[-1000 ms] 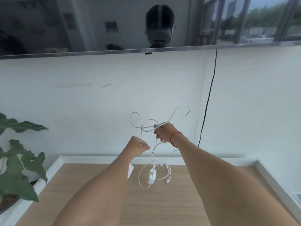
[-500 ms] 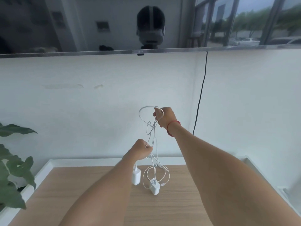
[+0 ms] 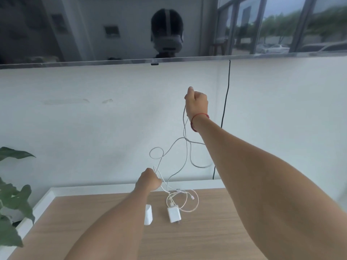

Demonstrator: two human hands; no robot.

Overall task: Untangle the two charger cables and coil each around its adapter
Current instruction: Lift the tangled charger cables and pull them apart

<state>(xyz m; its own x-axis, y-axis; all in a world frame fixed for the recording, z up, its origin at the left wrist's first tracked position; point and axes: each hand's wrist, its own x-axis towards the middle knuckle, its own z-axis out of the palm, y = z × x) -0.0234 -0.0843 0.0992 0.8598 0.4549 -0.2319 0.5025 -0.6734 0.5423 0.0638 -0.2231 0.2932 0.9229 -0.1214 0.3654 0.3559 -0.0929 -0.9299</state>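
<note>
Two white charger cables (image 3: 185, 147) hang tangled in the air between my hands, with loops showing against the white wall. My right hand (image 3: 197, 104) is raised high and grips the upper part of the cables in a fist. Lower down, my left hand (image 3: 149, 180) grips the cables just above the table. One white adapter (image 3: 173, 214) lies on the wooden table (image 3: 206, 231) with a loose coil of cable (image 3: 195, 200) around it. The other white adapter (image 3: 148, 214) sits partly hidden behind my left forearm.
A white raised rim (image 3: 93, 190) borders the table at the back and left. Green plant leaves (image 3: 13, 203) stand at the left edge. A black cord (image 3: 226, 109) runs down the wall behind my right hand. A dark reflective screen (image 3: 112, 29) hangs above.
My right hand has risen higher, pulling the cables up and stretching them out. My left hand stays low near the table. The adapters now rest on the table.
</note>
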